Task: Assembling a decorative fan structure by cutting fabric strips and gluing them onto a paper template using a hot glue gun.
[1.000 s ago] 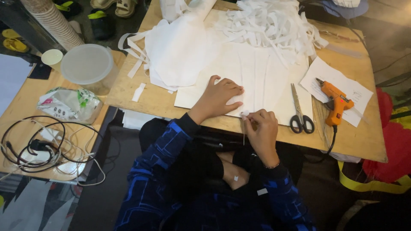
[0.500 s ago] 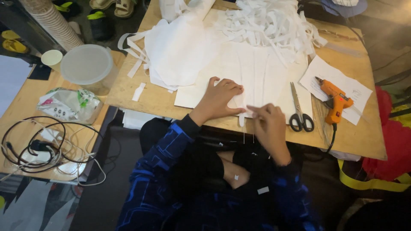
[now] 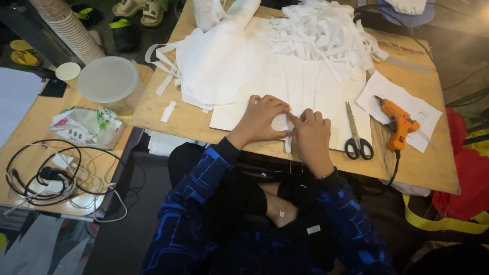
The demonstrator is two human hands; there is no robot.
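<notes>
My left hand lies flat on a stack of white sheets at the near edge of a wooden board, fingers pressing a small white piece. My right hand sits right beside it, fingertips touching the same white piece and a thin white strip that hangs over the board's edge. Both hands meet at the piece. Black-handled scissors lie closed just to the right of my right hand. An orange glue gun rests on a sheet of paper further right.
A heap of white strips and folded white material fill the back of the board. A lidded plastic tub, a small cup, a plastic packet and tangled cables lie on the left table.
My right hand has moved up from the board's edge onto the sheets and now meets my left hand at the small white piece. The left hand has barely shifted.
</notes>
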